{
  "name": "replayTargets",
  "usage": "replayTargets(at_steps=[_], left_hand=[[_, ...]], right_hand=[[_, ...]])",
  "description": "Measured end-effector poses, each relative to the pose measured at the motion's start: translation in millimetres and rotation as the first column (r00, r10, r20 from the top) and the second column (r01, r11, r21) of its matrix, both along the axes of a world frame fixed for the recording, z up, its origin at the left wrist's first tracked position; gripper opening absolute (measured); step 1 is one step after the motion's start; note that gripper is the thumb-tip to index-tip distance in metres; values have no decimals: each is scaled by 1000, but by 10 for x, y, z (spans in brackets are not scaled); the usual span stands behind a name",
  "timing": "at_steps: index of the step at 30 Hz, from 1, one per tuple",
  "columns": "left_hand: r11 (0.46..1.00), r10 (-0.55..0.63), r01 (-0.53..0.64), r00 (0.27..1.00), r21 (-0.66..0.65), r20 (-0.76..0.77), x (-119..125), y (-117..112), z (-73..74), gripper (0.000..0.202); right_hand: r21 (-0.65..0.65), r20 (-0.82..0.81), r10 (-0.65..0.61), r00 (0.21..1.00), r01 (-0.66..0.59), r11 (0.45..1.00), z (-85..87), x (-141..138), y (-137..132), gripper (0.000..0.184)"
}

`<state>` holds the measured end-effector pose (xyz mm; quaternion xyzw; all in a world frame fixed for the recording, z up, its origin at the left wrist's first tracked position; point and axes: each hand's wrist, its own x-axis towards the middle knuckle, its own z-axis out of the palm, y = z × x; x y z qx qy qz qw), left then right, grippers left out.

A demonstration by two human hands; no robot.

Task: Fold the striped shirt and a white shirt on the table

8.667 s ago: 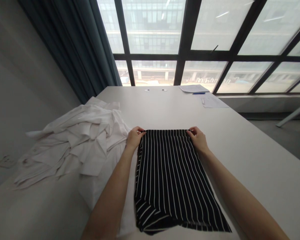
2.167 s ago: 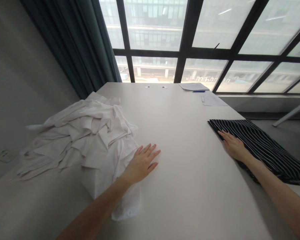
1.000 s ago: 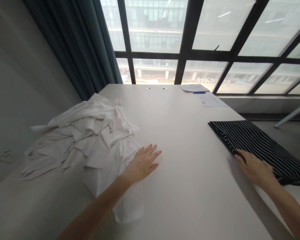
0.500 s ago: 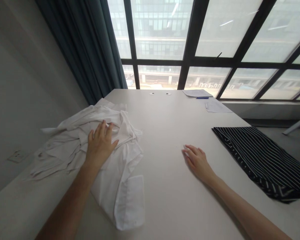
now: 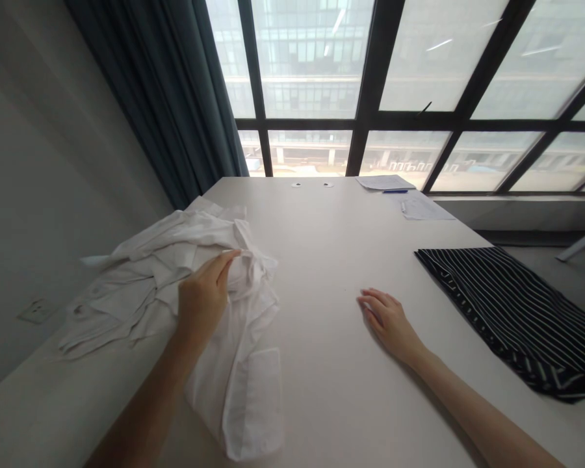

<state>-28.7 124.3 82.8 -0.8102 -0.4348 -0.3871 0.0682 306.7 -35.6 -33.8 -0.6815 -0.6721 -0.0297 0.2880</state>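
A crumpled white shirt (image 5: 253, 377) lies on the left part of the white table (image 5: 316, 234), one sleeve with its cuff stretched toward me. My left hand (image 5: 205, 299) pinches a fold of the shirt between thumb and fingers, near the heap's right side, and the fabric there is slightly raised. My right hand (image 5: 385, 318) rests on the bare tabletop with fingers loosely extended, holding nothing. To the right of it lies a folded black garment with white stripes (image 5: 511, 312), apart from the hand.
Sheets of paper (image 5: 385, 182) and a blue pen (image 5: 394, 192) lie at the far right of the table. Two small white discs (image 5: 296, 185) sit near the far edge. A dark curtain (image 5: 166, 84) and large windows (image 5: 316, 58) stand behind; a wall socket (image 5: 36, 311) is at left.
My left hand has gone from lying spread on the shirt to pinching a fold, a little to the right. My right hand has stayed nearly in place.
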Motion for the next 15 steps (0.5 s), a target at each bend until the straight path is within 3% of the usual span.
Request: replayTargets(at_steps=[3,5,7,9,12,15], left_hand=[[988,-94,80,990,-132,-104,164,-142,29,38],[963,-103,54,979,-265,-176,182,-127,12,40],[949,-76,24,985,-313,-157,114,-31,-16,41],[975,-19,-5,994,-220,-109,-24,118,-49,40],[986,161,-164,974,-6,-159,-294,352,-124,42],[963,266,-267,943,24,-198,-546,521,-232,45]], right_hand=[[-18,-8,1,1000,-1,1000,-2,6,-5,30],[-27,-6,8,1000,-9,1000,-7,12,-9,30],[-25,5,13,1000,-13,1000,-12,15,-10,30],[-15,15,11,1000,-11,1000,-15,13,-9,29],[1,17,9,1000,-9,1000,-15,7,-7,29],[7,20,12,1000,-12,1000,-15,7,-5,29]])
